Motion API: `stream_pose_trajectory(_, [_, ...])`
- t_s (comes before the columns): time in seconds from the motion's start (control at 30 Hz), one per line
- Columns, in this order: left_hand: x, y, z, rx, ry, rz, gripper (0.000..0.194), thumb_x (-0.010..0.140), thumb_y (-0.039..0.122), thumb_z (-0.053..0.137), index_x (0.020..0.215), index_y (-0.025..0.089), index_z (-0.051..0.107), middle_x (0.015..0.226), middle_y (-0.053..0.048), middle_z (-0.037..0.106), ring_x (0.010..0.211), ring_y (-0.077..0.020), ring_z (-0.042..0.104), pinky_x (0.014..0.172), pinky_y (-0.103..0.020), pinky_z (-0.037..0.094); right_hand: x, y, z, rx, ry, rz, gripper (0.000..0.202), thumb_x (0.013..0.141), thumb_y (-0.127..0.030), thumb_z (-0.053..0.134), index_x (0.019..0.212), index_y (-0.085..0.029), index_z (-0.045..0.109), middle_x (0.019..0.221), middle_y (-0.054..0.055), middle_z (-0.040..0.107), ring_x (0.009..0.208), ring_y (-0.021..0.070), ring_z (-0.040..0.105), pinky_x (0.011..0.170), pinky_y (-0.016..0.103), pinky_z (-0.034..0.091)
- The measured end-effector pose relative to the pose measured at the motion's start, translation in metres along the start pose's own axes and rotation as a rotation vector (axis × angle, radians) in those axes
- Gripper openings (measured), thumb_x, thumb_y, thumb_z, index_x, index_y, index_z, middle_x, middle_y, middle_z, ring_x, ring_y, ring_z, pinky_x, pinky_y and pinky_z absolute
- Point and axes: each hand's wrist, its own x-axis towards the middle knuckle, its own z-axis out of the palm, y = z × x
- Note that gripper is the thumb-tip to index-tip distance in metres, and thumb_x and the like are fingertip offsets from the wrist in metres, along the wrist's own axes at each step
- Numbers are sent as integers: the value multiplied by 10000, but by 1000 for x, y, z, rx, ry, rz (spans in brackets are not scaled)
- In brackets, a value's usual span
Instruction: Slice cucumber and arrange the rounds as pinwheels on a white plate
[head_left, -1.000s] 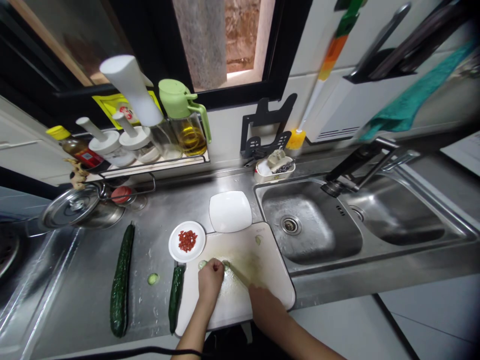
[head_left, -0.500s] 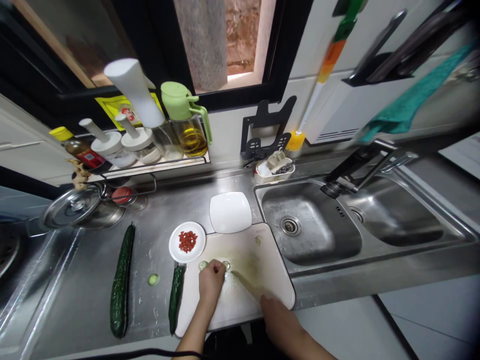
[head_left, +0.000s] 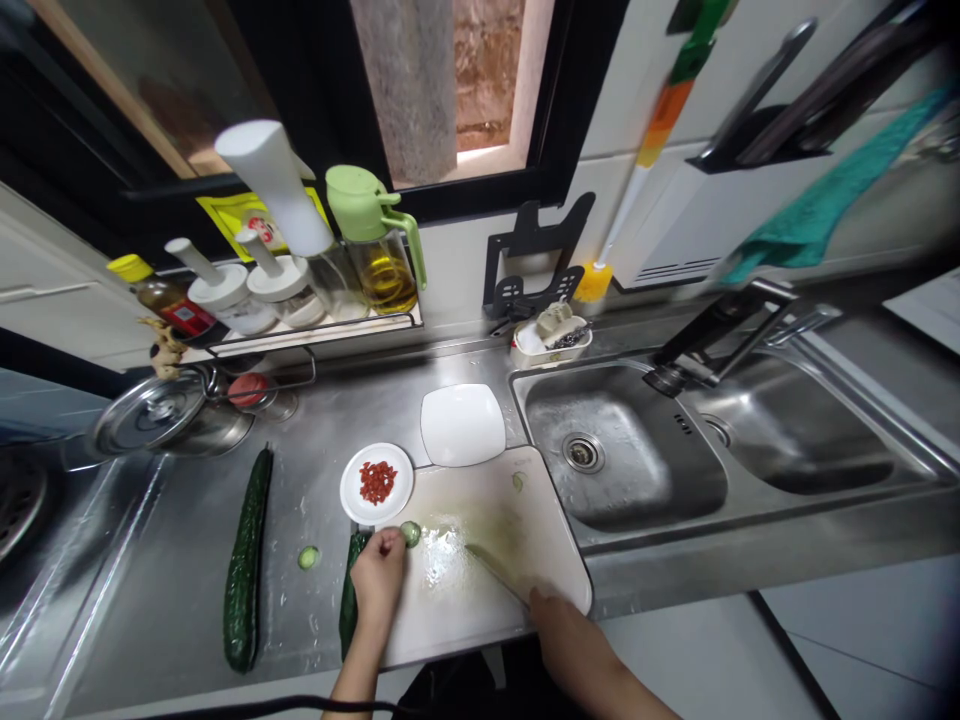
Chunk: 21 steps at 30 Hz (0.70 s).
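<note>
My left hand (head_left: pixel 380 570) is at the left side of the cutting board (head_left: pixel 517 515), its fingers curled together. Just right of its fingertips lies a pale green cucumber slice (head_left: pixel 410 534); whether anything sits inside the fingers is hidden. A short dark green cucumber piece (head_left: pixel 351 595) is partly covered by this hand along the board's left edge. My right hand (head_left: pixel 562 625) is closed round the handle of a knife (head_left: pixel 495 572), whose blade points up and left over the wet middle of the board.
A white plate of chopped red bits (head_left: pixel 377 484) and a white square plate (head_left: pixel 463 425) stand behind the board. Left on the counter are a whole cucumber (head_left: pixel 246 560) and a cucumber end (head_left: pixel 308 557). A sink (head_left: pixel 626 440) lies right; a condiment shelf (head_left: pixel 315 338) hangs behind.
My left hand has moved left, from the middle of the board to its left edge. One of two visible slices no longer shows. The right hand with the knife has shifted slightly right.
</note>
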Motion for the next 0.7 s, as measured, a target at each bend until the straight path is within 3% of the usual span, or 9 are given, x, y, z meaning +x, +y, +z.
stream_pose_trajectory(0.27, [-1,-8,8,-36,52,23,267,751,366,493,906,205,640,779,-31,701,690,-178,635,670,-258,447,-4,4,-1,9,15,-48,465,772,35,300,1109,-136,571,1057,126,632,956,209,606,783,275,431])
stream_pose_trajectory(0.4, [-4,-14,12,-36,91,110,335,768,398,484,983,188,633,820,-49,683,681,-174,613,682,-272,459,-15,10,-11,120,33,-123,463,775,-19,339,1147,-191,554,1067,86,606,939,181,598,804,252,432])
stream_pose_trajectory(0.57, [-10,-21,19,-30,132,245,433,781,480,483,1034,163,633,780,-55,637,648,-168,573,664,-279,463,-29,25,-12,330,183,-272,527,805,-136,369,1321,-219,442,1176,97,515,1059,165,532,952,267,385])
stream_pose_trajectory(0.7, [-15,-25,25,19,175,360,498,771,502,510,1112,149,597,824,-59,610,648,-159,556,678,-284,467,-16,37,8,336,372,-197,593,808,-91,303,1394,-177,340,1190,125,477,1061,166,525,957,299,394])
